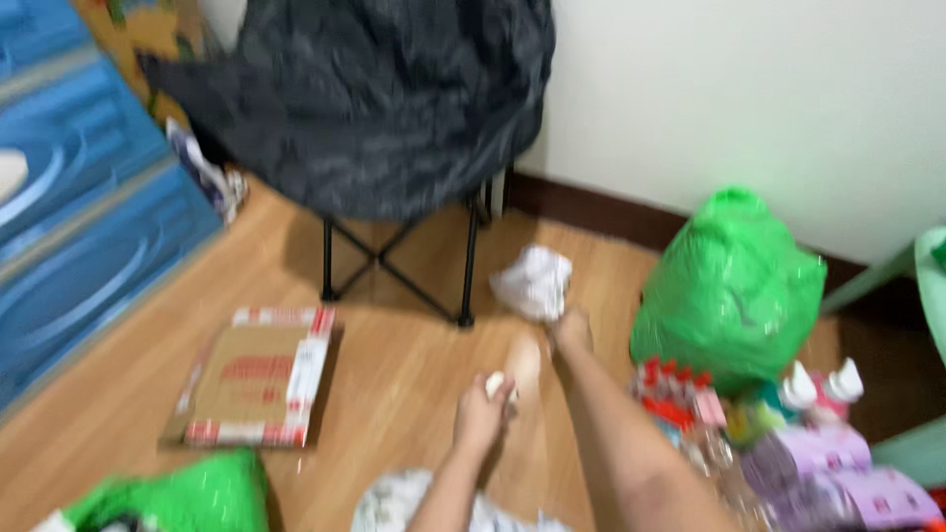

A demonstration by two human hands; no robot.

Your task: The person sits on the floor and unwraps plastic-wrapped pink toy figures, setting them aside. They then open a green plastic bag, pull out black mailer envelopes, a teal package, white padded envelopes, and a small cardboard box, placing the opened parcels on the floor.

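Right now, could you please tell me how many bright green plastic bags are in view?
2: one full green plastic bag by the wall at right, another green plastic bag at the bottom left edge. More may lie outside the frame.

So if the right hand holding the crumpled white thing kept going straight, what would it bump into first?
Probably the black folding chair. The right hand, clutching a crumpled white wad, points up and away across the wooden floor toward the chair's legs, with the wall behind. The picture is blurry, so depth is uncertain.
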